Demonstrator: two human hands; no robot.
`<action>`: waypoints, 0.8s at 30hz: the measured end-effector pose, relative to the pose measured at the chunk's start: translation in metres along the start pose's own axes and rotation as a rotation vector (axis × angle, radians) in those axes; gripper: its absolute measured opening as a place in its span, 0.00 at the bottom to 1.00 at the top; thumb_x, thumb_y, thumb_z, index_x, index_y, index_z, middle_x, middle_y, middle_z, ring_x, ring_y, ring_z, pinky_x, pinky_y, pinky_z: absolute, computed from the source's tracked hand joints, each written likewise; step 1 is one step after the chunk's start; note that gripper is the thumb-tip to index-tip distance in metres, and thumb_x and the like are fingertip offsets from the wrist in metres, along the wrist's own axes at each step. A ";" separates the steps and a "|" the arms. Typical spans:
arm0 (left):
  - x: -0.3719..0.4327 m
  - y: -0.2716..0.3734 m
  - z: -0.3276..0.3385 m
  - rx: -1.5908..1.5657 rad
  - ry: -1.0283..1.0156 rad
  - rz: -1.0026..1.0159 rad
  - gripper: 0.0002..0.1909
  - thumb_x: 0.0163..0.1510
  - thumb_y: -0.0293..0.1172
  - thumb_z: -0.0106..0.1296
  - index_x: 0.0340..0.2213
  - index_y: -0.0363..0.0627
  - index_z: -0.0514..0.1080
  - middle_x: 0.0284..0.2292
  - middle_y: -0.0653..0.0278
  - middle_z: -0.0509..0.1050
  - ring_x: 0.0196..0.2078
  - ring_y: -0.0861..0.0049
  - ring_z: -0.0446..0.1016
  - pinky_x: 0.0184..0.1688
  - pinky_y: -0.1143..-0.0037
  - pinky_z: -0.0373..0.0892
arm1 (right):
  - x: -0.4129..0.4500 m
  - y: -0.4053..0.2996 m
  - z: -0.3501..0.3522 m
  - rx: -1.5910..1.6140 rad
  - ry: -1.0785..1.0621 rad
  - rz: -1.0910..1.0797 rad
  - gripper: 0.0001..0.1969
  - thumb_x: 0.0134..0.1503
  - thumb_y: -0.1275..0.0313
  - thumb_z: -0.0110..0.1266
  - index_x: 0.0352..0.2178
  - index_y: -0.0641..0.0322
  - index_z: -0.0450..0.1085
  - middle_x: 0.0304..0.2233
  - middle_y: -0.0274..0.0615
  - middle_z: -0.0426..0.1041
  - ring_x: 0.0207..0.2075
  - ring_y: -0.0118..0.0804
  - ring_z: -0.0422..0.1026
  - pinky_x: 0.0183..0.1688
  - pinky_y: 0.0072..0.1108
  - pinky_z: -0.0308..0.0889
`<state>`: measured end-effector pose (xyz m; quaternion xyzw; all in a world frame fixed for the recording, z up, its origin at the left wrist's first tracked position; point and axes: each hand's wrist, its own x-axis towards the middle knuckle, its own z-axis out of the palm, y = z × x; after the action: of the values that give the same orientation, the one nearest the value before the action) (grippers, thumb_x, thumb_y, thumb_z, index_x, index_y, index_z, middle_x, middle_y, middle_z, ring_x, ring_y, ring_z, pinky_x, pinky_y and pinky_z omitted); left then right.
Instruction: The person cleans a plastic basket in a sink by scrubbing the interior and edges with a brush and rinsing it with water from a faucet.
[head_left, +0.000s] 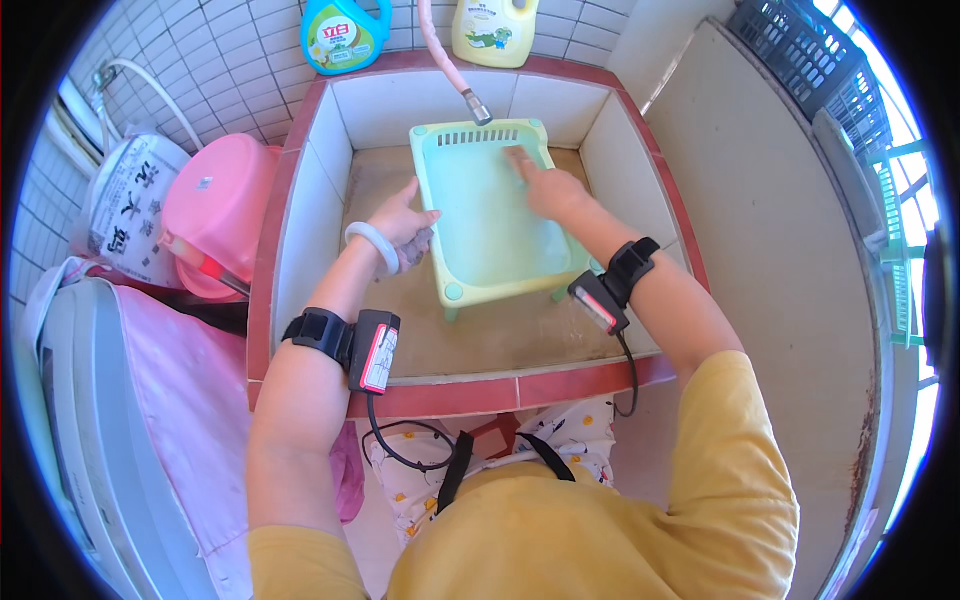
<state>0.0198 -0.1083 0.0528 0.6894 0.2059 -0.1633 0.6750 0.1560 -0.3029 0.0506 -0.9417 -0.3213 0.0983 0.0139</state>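
Note:
A pale green plastic rack (501, 283) with a tray top and short legs stands in a tiled sink (675, 202). Slots line the tray's far side. My left hand (401, 219) is at the rack's left rim, its thumb against the edge. A crumpled grey cloth-like piece (415, 251) is held under that palm, partly hidden. Inside the tray, near its far right corner, my right hand (556, 193) reaches with extended fingers. Those fingertips are blurred, and whether anything lies under them is unclear.
A pink hose (444, 56) with a metal end hangs over the tray. Blue (341, 37) and yellow (495, 34) detergent bottles stand on the back ledge. A pink bucket (221, 202) and a cloth-draped appliance (127, 420) are left; a dark plastic crate (795, 52) is upper right.

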 end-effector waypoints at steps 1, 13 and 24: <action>0.000 0.003 0.002 0.003 -0.002 0.006 0.35 0.48 0.30 0.42 0.52 0.64 0.36 0.13 0.67 0.60 0.13 0.82 0.58 0.08 0.81 0.50 | 0.004 0.007 -0.002 0.023 0.036 0.126 0.29 0.44 0.76 0.34 0.50 0.58 0.40 0.30 0.59 0.66 0.32 0.51 0.67 0.36 0.34 0.61; 0.006 -0.006 -0.002 0.050 0.032 0.057 0.34 0.48 0.31 0.42 0.51 0.66 0.36 0.13 0.66 0.60 0.12 0.82 0.57 0.07 0.83 0.47 | -0.027 -0.061 -0.002 0.120 -0.140 -0.197 0.26 0.46 0.70 0.38 0.49 0.53 0.48 0.35 0.52 0.66 0.35 0.49 0.66 0.38 0.30 0.60; -0.012 0.010 -0.001 0.215 -0.176 -0.163 0.13 0.44 0.28 0.45 0.34 0.42 0.60 0.16 0.62 0.63 0.15 0.78 0.62 0.09 0.79 0.57 | 0.011 0.037 -0.025 0.413 0.382 0.106 0.23 0.46 0.67 0.39 0.46 0.58 0.52 0.40 0.53 0.63 0.42 0.49 0.62 0.44 0.31 0.56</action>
<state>0.0142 -0.1083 0.0679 0.7217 0.1827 -0.2984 0.5972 0.1917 -0.3247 0.0700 -0.9359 -0.2365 -0.0171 0.2605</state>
